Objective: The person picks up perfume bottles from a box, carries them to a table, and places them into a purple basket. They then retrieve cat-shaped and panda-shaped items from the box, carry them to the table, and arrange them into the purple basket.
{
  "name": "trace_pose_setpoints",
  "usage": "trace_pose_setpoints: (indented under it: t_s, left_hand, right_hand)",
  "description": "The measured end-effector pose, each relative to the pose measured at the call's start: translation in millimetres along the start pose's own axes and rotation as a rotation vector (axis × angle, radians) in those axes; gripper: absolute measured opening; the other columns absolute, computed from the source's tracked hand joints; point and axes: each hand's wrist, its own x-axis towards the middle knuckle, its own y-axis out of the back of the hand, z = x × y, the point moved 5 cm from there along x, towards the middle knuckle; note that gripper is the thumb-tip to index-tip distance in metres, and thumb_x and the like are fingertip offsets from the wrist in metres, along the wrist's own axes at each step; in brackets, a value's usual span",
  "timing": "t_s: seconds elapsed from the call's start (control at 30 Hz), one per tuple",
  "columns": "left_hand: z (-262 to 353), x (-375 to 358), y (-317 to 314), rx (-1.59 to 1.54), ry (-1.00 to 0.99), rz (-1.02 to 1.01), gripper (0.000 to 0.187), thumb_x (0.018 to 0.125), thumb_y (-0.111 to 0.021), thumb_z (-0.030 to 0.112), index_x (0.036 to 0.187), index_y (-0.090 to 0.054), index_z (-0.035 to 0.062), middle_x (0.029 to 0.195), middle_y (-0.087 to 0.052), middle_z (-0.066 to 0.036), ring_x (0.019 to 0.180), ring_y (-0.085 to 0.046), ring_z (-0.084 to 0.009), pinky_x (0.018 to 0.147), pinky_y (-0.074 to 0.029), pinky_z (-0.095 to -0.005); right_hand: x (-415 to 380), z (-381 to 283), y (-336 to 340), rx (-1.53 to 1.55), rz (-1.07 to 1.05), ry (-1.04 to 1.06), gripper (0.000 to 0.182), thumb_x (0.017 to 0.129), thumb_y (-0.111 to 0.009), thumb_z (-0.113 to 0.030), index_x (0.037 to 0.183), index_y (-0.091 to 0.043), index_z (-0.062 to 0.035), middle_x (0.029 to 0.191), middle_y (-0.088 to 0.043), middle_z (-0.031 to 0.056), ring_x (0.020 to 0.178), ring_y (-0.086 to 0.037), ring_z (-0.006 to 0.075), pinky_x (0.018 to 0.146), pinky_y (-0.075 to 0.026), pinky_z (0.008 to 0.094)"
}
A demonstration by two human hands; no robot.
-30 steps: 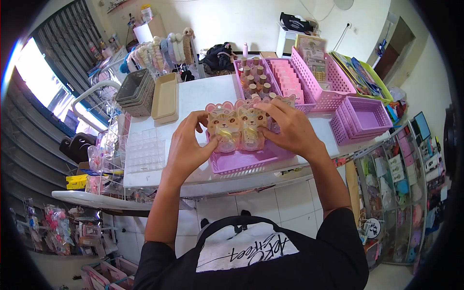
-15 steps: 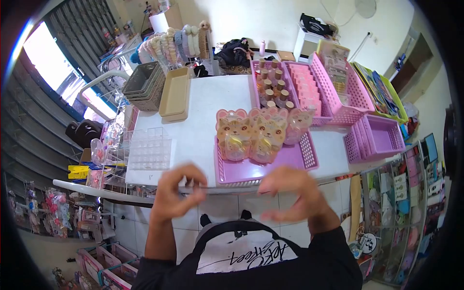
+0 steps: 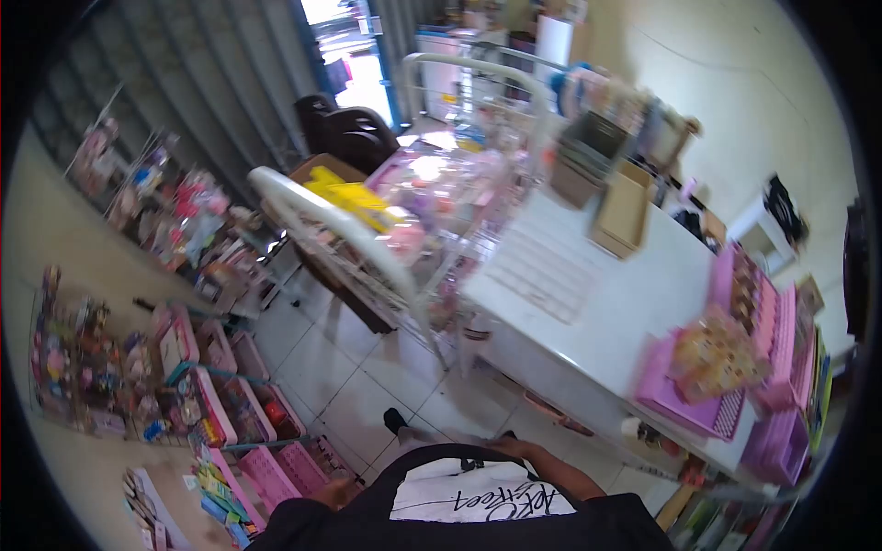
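Blurred cat-face packs upright in pink basket

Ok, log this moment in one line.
left hand: low by hip, grip unclear | right hand: at apron, grip unclear | cat-card packs: in pink tray

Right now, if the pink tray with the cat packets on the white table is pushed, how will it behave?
The pink tray looks like thin slotted plastic, so probably light and a little flexible. On the smooth white table it would likely slide easily. The cat packets stand leaning inside it, so they may topple.

Bare white table between clear organiser and pink tray.
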Motion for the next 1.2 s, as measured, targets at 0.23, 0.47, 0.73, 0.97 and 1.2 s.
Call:
trace_pose_setpoints:
  t_s: [0.23, 0.47, 0.73, 0.97, 1.2]
  left_hand:
    - [-31.8, 31.8, 54.2, -0.673, -0.126, -0.400, 0.056, 0.092, -0.060, 0.041, 0.133, -0.051, 0.0035, 0.125, -0.061, -0.018, 0.103, -0.063, -0.0325, 0.076, -0.051, -0.0489]
    - [95.6, 28.3, 97.5, -0.226, -0.704, -0.168, 0.053, 0.094, -0.056, 0.048, 0.117, -0.067, 0.0009, 0.111, -0.069, -0.014, 0.103, -0.064, -0.0293, 0.089, -0.049, -0.0387]
    - [89.3, 90.9, 135.5, -0.428, -0.399, -0.738, 0.064, 0.092, -0.050, 0.063, 0.139, -0.053, 0.0190, 0.131, -0.059, -0.010, 0.111, -0.060, -0.0314, 0.093, -0.045, -0.0569]
    - [214.6, 146.4, 307.3, -0.001, -0.598, -0.161, 0.066, 0.090, -0.054, 0.056, 0.120, -0.063, -0.0018, 0.114, -0.067, -0.021, 0.105, -0.065, -0.0331, 0.089, -0.050, -0.0419]
    - [478.0, 43.2, 522.7, -0.324, -1.136, 0.171, 0.038, 0.096, -0.059, 0.027, 0.122, -0.061, 0.0003, 0.114, -0.068, -0.017, 0.105, -0.065, -0.0266, 0.091, -0.050, -0.0362]
  right_hand:
    - [59.2, -14.7, 24.5, -0.107, -0.163, -0.234, 0.062, 0.096, -0.046, -0.056, 0.132, -0.055, -0.0065, 0.107, -0.067, 0.0185, 0.107, -0.064, 0.0279, 0.088, -0.052, 0.0459]
    - [237.2, -160.4, 63.6, -0.457, 0.210, 0.034, 0.042, 0.091, -0.055, -0.041, 0.104, -0.069, -0.0035, 0.106, -0.068, 0.0212, 0.101, -0.065, 0.0380, 0.089, -0.051, 0.0449]
    - [321.3, -376.2, 30.5, -0.288, -0.090, 0.362, 0.040, 0.094, -0.057, -0.036, 0.116, -0.064, -0.0034, 0.110, -0.068, 0.0180, 0.101, -0.065, 0.0341, 0.091, -0.050, 0.0405]
    - [383.0, -429.7, 81.7, -0.293, -0.147, 0.408, 0.042, 0.096, -0.053, -0.036, 0.124, -0.061, -0.0056, 0.118, -0.066, 0.0165, 0.108, -0.063, 0.0344, 0.096, -0.047, 0.0406]
    - [397.8, -485.4, 129.5, 0.005, 0.086, 0.329, 0.045, 0.095, -0.058, -0.029, 0.134, -0.052, -0.0064, 0.113, -0.066, 0.0186, 0.103, -0.065, 0.0323, 0.090, -0.050, 0.0386]
